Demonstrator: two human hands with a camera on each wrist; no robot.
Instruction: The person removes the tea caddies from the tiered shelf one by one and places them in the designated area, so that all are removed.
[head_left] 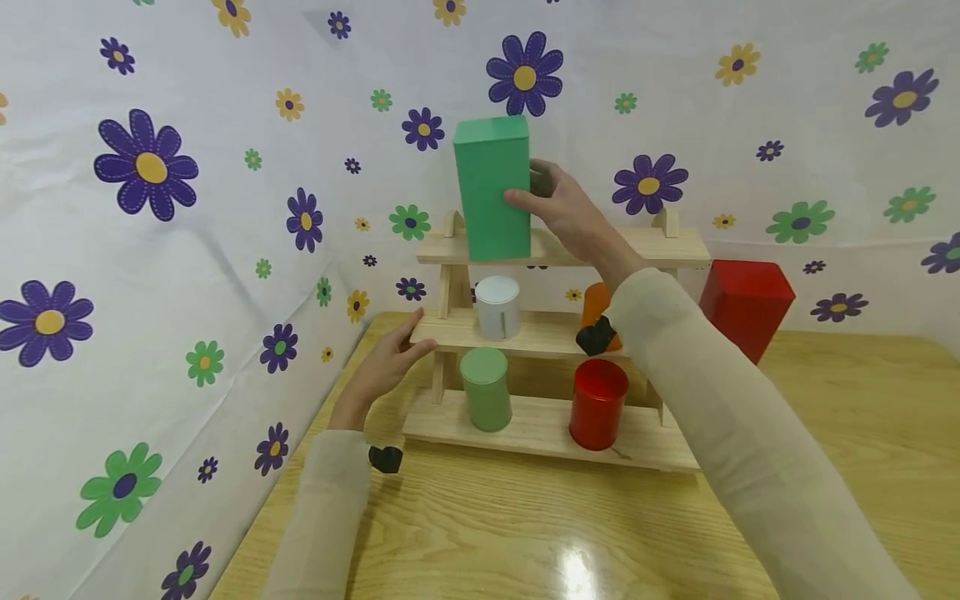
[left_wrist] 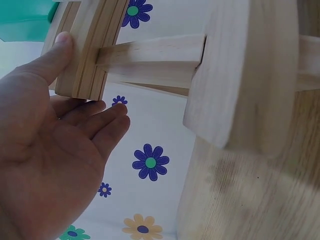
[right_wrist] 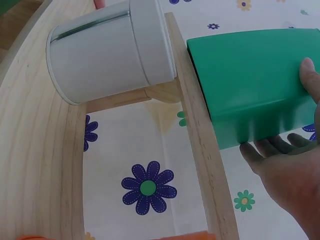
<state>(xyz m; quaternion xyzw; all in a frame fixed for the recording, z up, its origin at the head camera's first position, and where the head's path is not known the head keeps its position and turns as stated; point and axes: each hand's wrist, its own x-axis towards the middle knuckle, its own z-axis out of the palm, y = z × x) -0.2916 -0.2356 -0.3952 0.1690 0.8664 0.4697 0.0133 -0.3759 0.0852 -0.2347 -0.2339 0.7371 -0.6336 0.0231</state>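
My right hand [head_left: 562, 204] holds a tall green box [head_left: 493, 196] by its right side, thumb across the front and fingers behind. The box stands at the left part of the top board of a three-tier wooden shelf [head_left: 645, 247]; in the right wrist view the green box [right_wrist: 250, 75] meets that board's edge. My left hand [head_left: 386, 362] grips the left end of the middle board, and in the left wrist view the thumb [left_wrist: 62, 45] lies on one side of the wood with fingers on the other. Below the box, a white canister [head_left: 498, 308] stands on the middle board.
On the bottom board stand a light green canister [head_left: 486, 392] and a red canister [head_left: 598, 406]. An orange object [head_left: 596, 302] on the middle board is partly hidden by my right sleeve. A red box [head_left: 746, 304] stands right of the shelf on the wooden table [head_left: 465, 525].
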